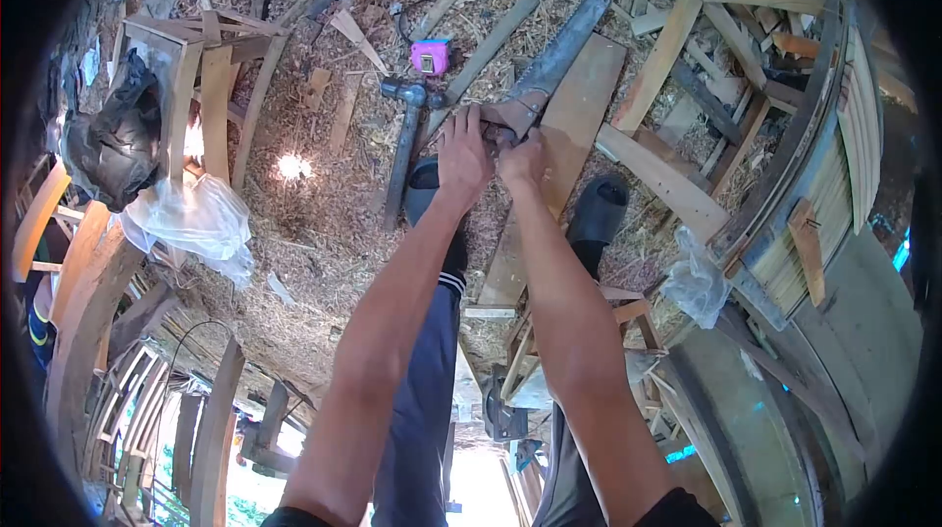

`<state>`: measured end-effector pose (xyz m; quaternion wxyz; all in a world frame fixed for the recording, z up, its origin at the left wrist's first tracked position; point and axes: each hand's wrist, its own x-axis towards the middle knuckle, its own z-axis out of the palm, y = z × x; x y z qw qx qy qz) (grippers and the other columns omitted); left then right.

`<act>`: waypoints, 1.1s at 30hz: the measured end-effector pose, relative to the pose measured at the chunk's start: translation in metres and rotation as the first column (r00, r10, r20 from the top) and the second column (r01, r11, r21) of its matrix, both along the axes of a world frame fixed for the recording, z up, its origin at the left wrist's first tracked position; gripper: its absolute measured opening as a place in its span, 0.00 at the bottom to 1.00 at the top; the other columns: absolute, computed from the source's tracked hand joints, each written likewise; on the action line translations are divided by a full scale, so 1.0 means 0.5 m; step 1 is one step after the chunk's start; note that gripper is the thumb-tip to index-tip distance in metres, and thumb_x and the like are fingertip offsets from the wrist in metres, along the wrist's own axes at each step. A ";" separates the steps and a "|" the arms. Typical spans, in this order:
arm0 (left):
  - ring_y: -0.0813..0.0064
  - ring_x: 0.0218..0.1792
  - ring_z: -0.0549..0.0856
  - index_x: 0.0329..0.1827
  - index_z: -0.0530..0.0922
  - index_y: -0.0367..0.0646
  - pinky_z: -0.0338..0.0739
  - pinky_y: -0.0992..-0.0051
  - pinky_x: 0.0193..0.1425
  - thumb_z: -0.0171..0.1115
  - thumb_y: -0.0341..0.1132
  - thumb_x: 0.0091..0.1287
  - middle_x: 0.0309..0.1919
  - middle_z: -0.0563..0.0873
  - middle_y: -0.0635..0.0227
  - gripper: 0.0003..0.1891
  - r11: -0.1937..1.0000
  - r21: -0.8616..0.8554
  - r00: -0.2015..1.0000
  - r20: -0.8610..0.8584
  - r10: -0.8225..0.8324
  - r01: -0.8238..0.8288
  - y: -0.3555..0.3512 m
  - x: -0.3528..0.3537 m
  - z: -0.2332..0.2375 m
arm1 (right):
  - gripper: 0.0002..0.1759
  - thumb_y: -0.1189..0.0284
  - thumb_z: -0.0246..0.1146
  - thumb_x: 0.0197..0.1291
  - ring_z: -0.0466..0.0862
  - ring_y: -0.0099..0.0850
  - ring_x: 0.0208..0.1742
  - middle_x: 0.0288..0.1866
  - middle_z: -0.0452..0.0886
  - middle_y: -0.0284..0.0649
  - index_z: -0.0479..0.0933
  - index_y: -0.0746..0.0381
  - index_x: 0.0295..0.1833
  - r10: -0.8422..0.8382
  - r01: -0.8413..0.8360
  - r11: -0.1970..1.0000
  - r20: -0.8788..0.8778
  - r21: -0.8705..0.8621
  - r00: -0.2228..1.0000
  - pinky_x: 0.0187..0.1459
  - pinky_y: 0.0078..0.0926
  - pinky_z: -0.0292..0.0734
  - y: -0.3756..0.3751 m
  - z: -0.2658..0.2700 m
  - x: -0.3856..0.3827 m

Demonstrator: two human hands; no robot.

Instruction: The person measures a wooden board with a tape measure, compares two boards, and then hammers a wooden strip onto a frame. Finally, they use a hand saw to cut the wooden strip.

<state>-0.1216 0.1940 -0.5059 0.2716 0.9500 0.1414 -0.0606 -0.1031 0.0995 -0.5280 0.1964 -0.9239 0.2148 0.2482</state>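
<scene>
On the littered floor (334,301), the left hand (464,162) and right hand (521,156) meet at the handle of the saw (567,48), fingers bent; their exact grip cannot be told. Toward the left edge, a black bag (116,146) and clear bag (196,218) hide their contents.

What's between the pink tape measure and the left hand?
In the head view, the hammer's head and part of a narrow wooden strip lie between the pink tape measure and the left hand.
</scene>
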 end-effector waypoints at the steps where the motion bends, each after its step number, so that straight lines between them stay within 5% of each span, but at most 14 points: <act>1: 0.49 0.56 0.76 0.57 0.74 0.41 0.72 0.55 0.57 0.58 0.30 0.62 0.53 0.78 0.51 0.19 0.999 -0.024 0.983 -0.181 0.030 -0.035 0.005 0.016 0.000 | 0.19 0.66 0.69 0.56 0.82 0.49 0.52 0.44 0.83 0.51 0.77 0.67 0.48 -0.001 0.001 1.000 0.001 0.004 1.000 0.52 0.41 0.75 -0.013 0.004 -0.001; 2: 0.50 0.56 0.77 0.55 0.75 0.40 0.72 0.54 0.56 0.57 0.34 0.64 0.52 0.79 0.52 0.16 0.996 -0.044 0.933 -0.357 0.052 -0.073 0.004 0.027 0.011 | 0.20 0.65 0.68 0.58 0.83 0.45 0.50 0.44 0.84 0.49 0.76 0.67 0.50 -0.051 0.069 0.976 -0.092 0.209 0.994 0.51 0.39 0.75 -0.035 0.019 -0.001; 5: 0.47 0.48 0.80 0.50 0.77 0.39 0.74 0.56 0.51 0.57 0.33 0.66 0.43 0.81 0.49 0.13 0.927 -0.366 0.962 -0.271 -0.024 -0.080 0.040 0.023 0.099 | 0.20 0.64 0.65 0.62 0.82 0.32 0.44 0.41 0.83 0.43 0.76 0.68 0.53 -0.303 0.330 0.618 -0.171 0.714 0.937 0.48 0.32 0.74 -0.076 0.148 -0.012; 7: 0.45 0.42 0.81 0.46 0.78 0.36 0.75 0.58 0.48 0.57 0.32 0.66 0.38 0.80 0.47 0.10 0.821 -0.567 0.991 -0.136 -0.010 -0.070 0.034 0.011 0.247 | 0.19 0.64 0.64 0.64 0.80 0.25 0.43 0.41 0.83 0.39 0.77 0.67 0.52 -0.225 0.273 0.647 -0.164 0.712 0.960 0.46 0.28 0.75 -0.111 0.335 0.018; 9: 0.48 0.42 0.81 0.48 0.77 0.36 0.75 0.61 0.47 0.57 0.28 0.66 0.39 0.80 0.49 0.10 0.728 -0.662 0.968 -0.249 0.012 -0.179 0.014 -0.017 0.381 | 0.19 0.63 0.65 0.64 0.81 0.24 0.42 0.42 0.83 0.36 0.77 0.66 0.52 -0.148 0.431 0.491 -0.415 0.757 0.898 0.45 0.25 0.76 -0.151 0.508 0.036; 12: 0.67 0.37 0.80 0.49 0.75 0.35 0.74 0.72 0.43 0.56 0.23 0.68 0.37 0.77 0.60 0.08 0.634 -0.756 0.978 -0.206 0.001 -0.160 -0.033 -0.004 0.620 | 0.20 0.63 0.67 0.63 0.80 0.20 0.43 0.43 0.83 0.31 0.77 0.62 0.55 -0.043 0.424 0.415 -0.448 0.805 0.893 0.42 0.23 0.77 -0.201 0.718 0.021; 15: 0.63 0.37 0.80 0.49 0.76 0.36 0.75 0.69 0.44 0.59 0.28 0.68 0.37 0.80 0.59 0.09 0.651 -0.742 0.976 0.025 -0.214 0.162 -0.102 0.056 0.777 | 0.18 0.67 0.64 0.64 0.77 0.17 0.35 0.36 0.80 0.29 0.75 0.66 0.55 -0.445 0.444 0.291 -0.291 0.847 0.847 0.35 0.18 0.72 -0.267 0.879 -0.011; 17: 0.59 0.38 0.81 0.49 0.76 0.36 0.75 0.67 0.45 0.60 0.30 0.68 0.37 0.80 0.58 0.10 0.609 -0.714 0.929 0.172 -0.327 0.346 -0.158 0.100 0.793 | 0.17 0.68 0.64 0.64 0.76 0.17 0.32 0.32 0.79 0.29 0.75 0.67 0.54 -0.575 0.456 0.307 -0.219 0.835 0.788 0.32 0.18 0.70 -0.326 0.928 0.004; 19: 0.53 0.41 0.81 0.48 0.77 0.36 0.75 0.63 0.47 0.60 0.30 0.66 0.38 0.81 0.55 0.10 0.608 -0.643 0.875 0.233 -0.424 0.466 -0.250 0.155 0.783 | 0.13 0.70 0.65 0.64 0.72 0.16 0.26 0.26 0.76 0.28 0.75 0.66 0.49 -0.628 0.395 0.566 0.068 0.724 0.775 0.26 0.18 0.67 -0.401 0.950 0.011; 20: 0.52 0.43 0.81 0.48 0.77 0.37 0.75 0.62 0.49 0.61 0.30 0.65 0.40 0.81 0.55 0.10 0.615 -0.608 0.855 0.239 -0.461 0.502 -0.306 0.182 0.786 | 0.13 0.70 0.65 0.64 0.72 0.16 0.26 0.26 0.76 0.28 0.75 0.66 0.49 -0.636 0.400 0.567 0.074 0.720 0.768 0.26 0.18 0.67 -0.435 0.964 0.010; 22: 0.53 0.49 0.79 0.49 0.77 0.39 0.73 0.61 0.53 0.63 0.32 0.63 0.45 0.80 0.55 0.13 0.622 -0.500 0.794 0.295 -0.531 0.602 -0.434 0.253 0.787 | 0.10 0.70 0.65 0.64 0.70 0.16 0.21 0.22 0.73 0.28 0.75 0.65 0.43 -0.872 0.429 0.229 -0.011 0.874 0.489 0.23 0.16 0.64 -0.493 0.990 0.034; 23: 0.54 0.51 0.78 0.50 0.76 0.40 0.72 0.60 0.55 0.64 0.33 0.62 0.48 0.79 0.55 0.15 0.621 -0.428 0.753 0.336 -0.565 0.657 -0.497 0.275 0.765 | 0.09 0.70 0.65 0.65 0.70 0.16 0.21 0.21 0.72 0.27 0.75 0.64 0.40 -0.871 0.435 0.376 0.153 0.818 0.466 0.22 0.15 0.63 -0.539 0.957 0.017; 28: 0.58 0.58 0.75 0.57 0.73 0.45 0.69 0.58 0.62 0.66 0.38 0.60 0.55 0.76 0.60 0.22 0.547 -0.037 0.531 0.303 -0.792 0.837 -0.726 0.329 0.645 | 0.09 0.70 0.65 0.64 0.70 0.15 0.21 0.21 0.71 0.28 0.74 0.64 0.38 -0.922 0.493 0.329 0.160 0.805 0.353 0.22 0.16 0.63 -0.729 0.946 0.011; 33: 0.56 0.57 0.75 0.61 0.73 0.45 0.72 0.61 0.59 0.65 0.36 0.62 0.54 0.77 0.58 0.23 0.370 -0.133 0.384 0.101 -0.918 0.919 -0.786 0.370 0.603 | 0.11 0.69 0.65 0.64 0.70 0.15 0.21 0.22 0.72 0.28 0.73 0.64 0.36 -0.926 0.495 0.276 0.090 0.824 0.368 0.22 0.17 0.63 -0.852 0.943 -0.008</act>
